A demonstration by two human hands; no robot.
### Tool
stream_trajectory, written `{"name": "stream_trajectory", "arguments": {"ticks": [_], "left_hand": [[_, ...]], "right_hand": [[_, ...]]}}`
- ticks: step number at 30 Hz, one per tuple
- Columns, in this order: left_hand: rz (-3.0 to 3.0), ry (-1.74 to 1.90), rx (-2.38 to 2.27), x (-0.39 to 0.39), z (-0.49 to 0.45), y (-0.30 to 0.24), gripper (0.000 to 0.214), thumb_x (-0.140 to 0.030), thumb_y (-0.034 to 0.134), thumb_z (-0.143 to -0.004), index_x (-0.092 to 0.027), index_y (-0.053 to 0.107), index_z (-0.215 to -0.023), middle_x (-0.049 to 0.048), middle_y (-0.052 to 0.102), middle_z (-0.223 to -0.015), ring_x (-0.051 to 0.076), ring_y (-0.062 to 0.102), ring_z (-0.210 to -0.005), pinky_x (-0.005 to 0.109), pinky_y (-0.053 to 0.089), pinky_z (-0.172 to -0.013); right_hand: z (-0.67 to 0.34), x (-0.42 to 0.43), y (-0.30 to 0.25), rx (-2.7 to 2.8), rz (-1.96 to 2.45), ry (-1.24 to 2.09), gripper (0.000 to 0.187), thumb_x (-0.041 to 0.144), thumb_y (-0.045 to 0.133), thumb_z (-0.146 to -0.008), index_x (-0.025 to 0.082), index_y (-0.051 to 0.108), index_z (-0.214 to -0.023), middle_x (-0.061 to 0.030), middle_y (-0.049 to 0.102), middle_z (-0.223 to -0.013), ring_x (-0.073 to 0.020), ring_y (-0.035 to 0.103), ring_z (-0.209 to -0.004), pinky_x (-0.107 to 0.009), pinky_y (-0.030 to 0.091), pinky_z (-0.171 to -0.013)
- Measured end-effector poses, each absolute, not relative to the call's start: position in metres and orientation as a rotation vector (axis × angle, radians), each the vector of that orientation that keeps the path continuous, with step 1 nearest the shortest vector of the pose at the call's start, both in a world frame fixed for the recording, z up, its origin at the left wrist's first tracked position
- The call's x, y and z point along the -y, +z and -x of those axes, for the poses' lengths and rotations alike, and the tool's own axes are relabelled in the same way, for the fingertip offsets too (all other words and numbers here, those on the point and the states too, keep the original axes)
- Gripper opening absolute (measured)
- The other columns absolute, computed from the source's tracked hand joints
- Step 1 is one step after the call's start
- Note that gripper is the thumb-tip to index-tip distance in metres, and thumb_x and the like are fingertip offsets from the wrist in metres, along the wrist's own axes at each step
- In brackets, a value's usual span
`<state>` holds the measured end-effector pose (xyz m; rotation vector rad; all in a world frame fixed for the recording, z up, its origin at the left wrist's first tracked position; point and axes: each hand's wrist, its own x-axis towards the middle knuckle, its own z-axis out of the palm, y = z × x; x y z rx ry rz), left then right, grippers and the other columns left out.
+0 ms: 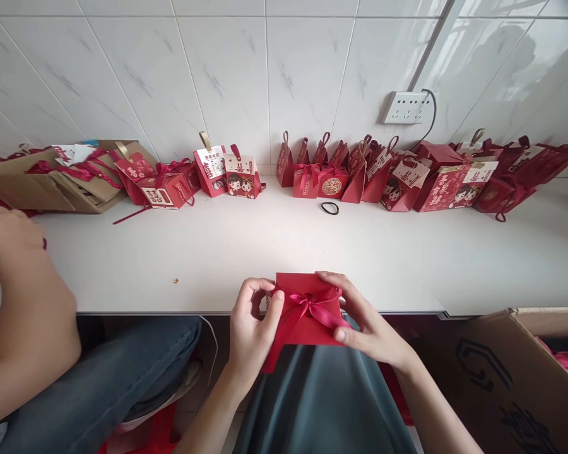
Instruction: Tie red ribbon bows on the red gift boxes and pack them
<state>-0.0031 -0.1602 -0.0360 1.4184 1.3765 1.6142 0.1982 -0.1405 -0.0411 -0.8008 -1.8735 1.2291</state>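
A red gift box [297, 282] is held at the front edge of the white table, over my lap. Across its top lies a dark pink ribbon tied in a bow [307, 302], one tail hanging down to the left. My left hand [254, 315] grips the box's left side, thumb on the ribbon and fingers behind. On the right side, my right hand [360, 318] holds the box between its thumb in front and its fingers at the far edge. The underside of the box is hidden.
Several red gift boxes [332, 186] line the tiled wall. A black hair tie [330, 208] lies before them. A cardboard box with ribbons [76, 195] stands back left; a bigger carton [478, 372] is at lower right. Another person's arm [33, 296] occupies the left.
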Motion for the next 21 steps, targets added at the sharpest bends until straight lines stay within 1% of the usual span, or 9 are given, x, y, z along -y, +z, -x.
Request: {"name": "stream_trajectory", "arguments": {"ticks": [3, 6, 8, 9, 11, 14, 17, 21], "left_hand": [[-1.376, 1.609, -1.393, 0.161, 0.003, -0.035, 0.014, -0.030, 0.060, -0.082, -0.020, 0.053, -0.089, 0.0034, 0.062, -0.086, 0.015, 0.063, -0.079, 0.024, 0.052, -0.068], [-1.421, 1.516, -1.417, 0.161, 0.005, -0.031, 0.014, -0.031, 0.058, -0.083, -0.019, 0.053, -0.080, 0.0025, 0.062, -0.080, 0.015, 0.062, -0.074, 0.026, 0.052, -0.067], [-1.454, 1.473, -1.414, 0.161, 0.007, -0.028, 0.016, -0.031, 0.057, -0.084, -0.019, 0.052, -0.075, 0.0020, 0.062, -0.077, 0.015, 0.062, -0.072, 0.027, 0.052, -0.067], [-1.471, 1.472, -1.411, 0.161, 0.007, -0.027, 0.016, -0.031, 0.057, -0.084, -0.019, 0.051, -0.074, 0.0017, 0.062, -0.077, 0.015, 0.061, -0.072, 0.027, 0.052, -0.067], [-1.518, 1.510, -1.396, 0.162, 0.006, -0.026, 0.015, -0.028, 0.057, -0.085, -0.020, 0.051, -0.073, 0.0008, 0.060, -0.076, 0.014, 0.061, -0.074, 0.026, 0.052, -0.068], [-1.636, 1.646, -1.335, 0.165, 0.006, -0.024, 0.010, -0.020, 0.056, -0.085, -0.020, 0.051, -0.076, 0.0006, 0.056, -0.077, 0.014, 0.061, -0.082, 0.025, 0.053, -0.070], [-1.930, 1.806, -1.283, 0.173, 0.007, -0.016, 0.012, -0.011, 0.059, -0.082, -0.020, 0.052, -0.080, 0.0018, 0.055, -0.082, 0.015, 0.059, -0.088, 0.029, 0.054, -0.075], [-2.567, 1.818, -1.188, 0.187, 0.004, -0.002, 0.015, -0.010, 0.067, -0.074, -0.021, 0.060, -0.083, 0.0000, 0.052, -0.072, 0.014, 0.055, -0.076, 0.038, 0.055, -0.081]], "right_hand": [[-0.201, 0.141, -0.039, 1.936, 0.798, 1.201, 0.084, 0.056, 0.066, -0.075, 0.034, 0.023, -0.144, -0.0103, 0.028, -0.146, -0.0303, 0.036, -0.133, -0.047, 0.036, -0.107], [-0.203, 0.142, -0.037, 1.985, 0.832, 1.169, 0.103, 0.058, 0.071, -0.068, 0.033, 0.010, -0.147, -0.0124, 0.022, -0.150, -0.0337, 0.030, -0.137, -0.053, 0.032, -0.108], [-0.203, 0.143, -0.036, 2.005, 0.889, 1.152, 0.113, 0.057, 0.075, -0.064, 0.031, 0.004, -0.148, -0.0140, 0.020, -0.152, -0.0357, 0.028, -0.138, -0.055, 0.033, -0.107], [-0.204, 0.143, -0.036, 2.011, 0.917, 1.140, 0.115, 0.054, 0.076, -0.063, 0.031, 0.002, -0.149, -0.0146, 0.021, -0.151, -0.0362, 0.028, -0.137, -0.055, 0.035, -0.106], [-0.203, 0.144, -0.035, 2.020, 0.950, 1.100, 0.113, 0.048, 0.078, -0.063, 0.029, 0.006, -0.149, -0.0152, 0.028, -0.148, -0.0359, 0.035, -0.134, -0.054, 0.040, -0.103], [-0.200, 0.147, -0.033, 2.025, 0.955, 0.979, 0.101, 0.039, 0.078, -0.062, 0.028, 0.020, -0.144, -0.0143, 0.036, -0.142, -0.0343, 0.044, -0.127, -0.049, 0.047, -0.098], [-0.196, 0.150, -0.031, 2.020, 0.936, 0.795, 0.097, 0.035, 0.079, -0.061, 0.028, 0.024, -0.141, -0.0143, 0.038, -0.139, -0.0341, 0.045, -0.125, -0.047, 0.049, -0.096], [-0.193, 0.155, -0.027, 1.963, 0.877, 0.619, 0.099, 0.035, 0.079, -0.061, 0.027, 0.023, -0.142, -0.0155, 0.037, -0.138, -0.0351, 0.044, -0.125, -0.044, 0.052, -0.092]]}}
